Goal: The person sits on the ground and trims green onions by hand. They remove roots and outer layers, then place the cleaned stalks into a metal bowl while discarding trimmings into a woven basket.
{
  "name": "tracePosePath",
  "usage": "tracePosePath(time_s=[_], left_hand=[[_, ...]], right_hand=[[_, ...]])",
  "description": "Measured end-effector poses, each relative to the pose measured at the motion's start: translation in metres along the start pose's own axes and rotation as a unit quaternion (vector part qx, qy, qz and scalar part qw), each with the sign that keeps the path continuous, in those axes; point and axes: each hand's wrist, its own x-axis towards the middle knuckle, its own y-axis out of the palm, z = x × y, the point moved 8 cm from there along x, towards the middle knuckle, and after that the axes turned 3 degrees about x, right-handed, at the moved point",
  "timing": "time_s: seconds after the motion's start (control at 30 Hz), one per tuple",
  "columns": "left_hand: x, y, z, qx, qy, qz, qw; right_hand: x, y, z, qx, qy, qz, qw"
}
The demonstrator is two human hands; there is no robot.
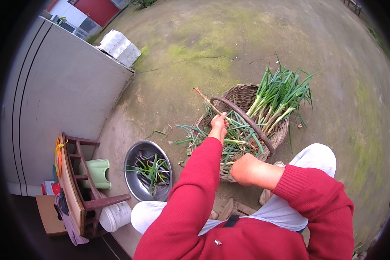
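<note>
Before me on the concrete stands a wicker basket (243, 97) with an arched wooden handle (247, 118). My left hand (219, 125) is over its left side, fingers closed around a thin brown stalk (205, 97) that slants up and left past the handle. Loose scallion leaves and stems (237, 139) lie tangled in the basket beneath. At the near rim my right hand (245, 169) is curled, its fingers hidden under it. A pale stem (227, 163) shows at its left; whether it is held is unclear. A bunch of scallions (276, 97) leans over the basket's right side.
A steel basin (126, 175) on the left holds dark eggplants (144, 178) and several scallions (156, 170). Beyond it are an overturned wooden table (74, 182), a green plastic stool (97, 174) and a white bucket (115, 216). White foam blocks (120, 48) sit by the wall (68, 81).
</note>
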Motion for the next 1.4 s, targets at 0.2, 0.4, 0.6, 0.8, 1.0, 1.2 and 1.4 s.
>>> tracePosePath(time_s=[0.2, 0.4, 0.6, 0.8, 1.0, 1.2, 1.4], left_hand=[[-0.131, 0.017, -0.133, -0.027, 0.224, 0.106, 0.968], [-0.276, -0.043, -0.225, 0.038, 0.206, 0.119, 0.971], [-0.328, -0.068, -0.17, -0.006, 0.123, 0.171, 0.978], [-0.31, -0.047, -0.097, -0.096, 0.05, 0.225, 0.968], [-0.329, -0.039, -0.077, 0.102, 0.067, 0.193, 0.974], [-0.306, -0.058, -0.067, 0.092, -0.002, 0.174, 0.98], [-0.304, -0.074, -0.047, -0.036, -0.118, 0.225, 0.967]], right_hand=[[-0.002, -0.004, -0.044, 0.015, 0.056, -0.045, 0.997], [-0.034, -0.062, -0.077, 0.047, 0.14, -0.202, 0.968], [-0.032, -0.083, -0.08, 0.533, -0.025, -0.355, 0.767], [0.012, -0.042, -0.011, 0.658, -0.14, -0.216, 0.708], [0.026, -0.013, -0.032, 0.692, -0.053, -0.26, 0.672], [0.042, -0.012, -0.04, 0.691, -0.068, -0.249, 0.675], [0.046, -0.019, -0.066, 0.638, -0.012, -0.31, 0.705]])
